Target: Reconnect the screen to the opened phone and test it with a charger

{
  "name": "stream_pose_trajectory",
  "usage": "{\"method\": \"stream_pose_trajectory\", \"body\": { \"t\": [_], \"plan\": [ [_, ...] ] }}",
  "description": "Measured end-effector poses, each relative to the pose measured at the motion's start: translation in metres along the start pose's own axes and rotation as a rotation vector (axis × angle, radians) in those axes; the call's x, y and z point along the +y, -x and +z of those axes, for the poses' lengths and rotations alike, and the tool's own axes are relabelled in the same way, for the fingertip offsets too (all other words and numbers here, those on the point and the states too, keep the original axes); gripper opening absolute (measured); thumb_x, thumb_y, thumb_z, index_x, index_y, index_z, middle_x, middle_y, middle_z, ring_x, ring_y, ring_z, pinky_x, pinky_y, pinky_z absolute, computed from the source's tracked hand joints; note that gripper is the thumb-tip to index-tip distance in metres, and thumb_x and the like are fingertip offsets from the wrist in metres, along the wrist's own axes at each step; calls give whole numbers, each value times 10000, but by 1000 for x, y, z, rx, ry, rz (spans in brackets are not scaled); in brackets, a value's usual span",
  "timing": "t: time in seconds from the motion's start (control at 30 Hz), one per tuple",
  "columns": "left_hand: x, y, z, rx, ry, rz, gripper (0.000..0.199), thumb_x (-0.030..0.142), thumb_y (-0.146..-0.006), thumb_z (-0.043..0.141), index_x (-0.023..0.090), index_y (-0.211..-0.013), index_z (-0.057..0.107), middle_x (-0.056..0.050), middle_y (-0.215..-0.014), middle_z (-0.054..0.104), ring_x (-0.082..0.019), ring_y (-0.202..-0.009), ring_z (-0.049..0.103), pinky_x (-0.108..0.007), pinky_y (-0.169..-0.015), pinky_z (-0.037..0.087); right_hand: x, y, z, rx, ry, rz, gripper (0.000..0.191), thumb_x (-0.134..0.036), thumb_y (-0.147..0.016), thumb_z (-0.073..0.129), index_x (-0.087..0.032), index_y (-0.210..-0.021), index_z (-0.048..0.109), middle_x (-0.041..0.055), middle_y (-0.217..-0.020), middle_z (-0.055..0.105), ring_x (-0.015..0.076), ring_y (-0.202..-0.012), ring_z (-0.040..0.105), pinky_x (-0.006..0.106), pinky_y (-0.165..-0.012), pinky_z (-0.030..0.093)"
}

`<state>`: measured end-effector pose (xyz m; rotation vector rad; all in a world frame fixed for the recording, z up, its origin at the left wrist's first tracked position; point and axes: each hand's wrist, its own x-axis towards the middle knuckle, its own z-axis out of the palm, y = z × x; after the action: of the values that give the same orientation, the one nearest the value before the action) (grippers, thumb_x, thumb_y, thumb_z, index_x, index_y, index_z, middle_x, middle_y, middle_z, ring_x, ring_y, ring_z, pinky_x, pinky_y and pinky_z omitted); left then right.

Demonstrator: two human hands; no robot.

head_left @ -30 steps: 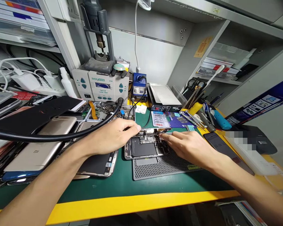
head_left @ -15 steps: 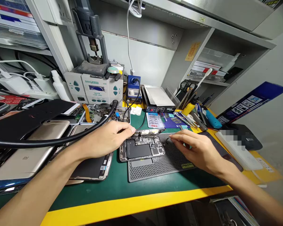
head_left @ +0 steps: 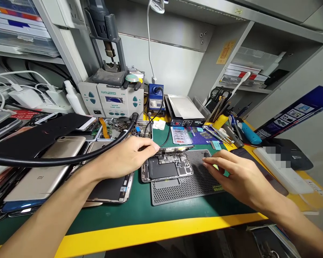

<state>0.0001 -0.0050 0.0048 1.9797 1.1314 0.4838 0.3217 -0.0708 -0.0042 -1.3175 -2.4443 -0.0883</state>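
Note:
An opened phone (head_left: 163,170) lies across the left part of a grey perforated mat (head_left: 174,193), its battery and boards exposed. Its lifted screen panel (head_left: 176,149) stands tilted along the far edge. My left hand (head_left: 131,154) pinches the left end of that panel between thumb and fingers. Over the right part of the mat, my right hand (head_left: 228,168) is closed, fingertips together, apart from the phone. A small dark thing shows at its fingertips, too small to name.
Phones and panels (head_left: 43,172) are piled at the left beneath a thick black hose (head_left: 70,161). A rework station (head_left: 114,100), soldering unit (head_left: 156,98) and flat black device (head_left: 187,120) stand behind. Screwdrivers (head_left: 220,136) lie back right; a dark phone (head_left: 258,170) and white box (head_left: 285,175) lie right.
The whole view has shifted slightly, so the bench appears further right. My left hand still pinches the panel. My right hand remains closed over the mat's right part.

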Motion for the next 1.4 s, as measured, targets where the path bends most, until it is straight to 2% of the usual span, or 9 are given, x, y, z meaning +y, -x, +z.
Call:
{"method": "stream_pose_trajectory", "body": {
  "t": [0.13,0.2,0.3,0.37,0.43,0.53,0.67,1.0,1.4],
  "plan": [
    [-1,-1,0,1,14,14,371,553,-986,479,308,-1040,753,60,-1083,762,-197,-990,672,-274,-833,472,-28,-10,0,-47,-254,113,183,-268,-987,586,-207,-1015,757,51,-873,721,136,-682,652,250,-629,513],
    [-1,-1,-1,3,20,14,376,549,-986,480,297,-1038,754,53,-1076,765,-197,-984,673,-273,-836,468,-47,-20,1,-113,-424,259,220,-305,-989,568,-216,-1017,767,30,-795,728,128,-616,633,239,-584,500],
    [0,0,-1,0,23,14,377,539,-983,480,281,-1004,754,46,-1034,764,-196,-955,667,-273,-813,459,-71,-37,4,-378,-689,496,355,-372,-1031,461,-182,-1185,718,-12,-646,694,100,-433,519,219,-434,406],
    [1,0,-1,3,27,19,362,518,-981,486,269,-972,748,46,-1000,757,-188,-940,656,-269,-810,447,-81,-48,8,-456,-703,545,393,-378,-1038,428,-165,-1239,690,-19,-633,692,92,-397,484,219,-416,370],
    [2,0,-1,9,31,24,349,497,-974,494,249,-933,736,44,-942,737,-177,-899,636,-264,-789,432,-84,-56,15,-403,-541,472,342,-330,-1022,457,-185,-1196,713,-22,-630,691,97,-432,516,223,-456,364],
    [4,0,1,21,36,29,360,483,-961,498,214,-792,668,45,-755,625,-150,-741,546,-266,-675,382,-80,-63,27,-247,-75,165,256,-222,-989,504,-198,-1055,750,10,-708,716,122,-569,598,255,-555,349],
    [3,0,1,49,48,33,388,458,-940,505,203,-648,504,51,-634,435,-127,-628,402,-278,-591,293,-72,-73,37,-270,267,-145,244,-205,-1017,481,-161,-905,693,49,-762,712,140,-581,571,315,-546,258],
    [-5,-3,1,61,97,41,397,422,-915,512,214,-610,366,51,-608,300,-114,-565,281,-310,-537,187,-78,-92,30,-334,399,-219,270,-171,-998,504,-149,-768,643,41,-663,653,118,-511,483,315,-559,255],
    [-7,-5,2,63,112,60,372,365,-892,529,219,-608,339,47,-615,284,-111,-556,257,-318,-526,159,-88,-89,29,-409,509,-360,206,15,-872,500,-128,-855,647,67,-763,658,147,-565,500,326,-519,221]
  ]
}}
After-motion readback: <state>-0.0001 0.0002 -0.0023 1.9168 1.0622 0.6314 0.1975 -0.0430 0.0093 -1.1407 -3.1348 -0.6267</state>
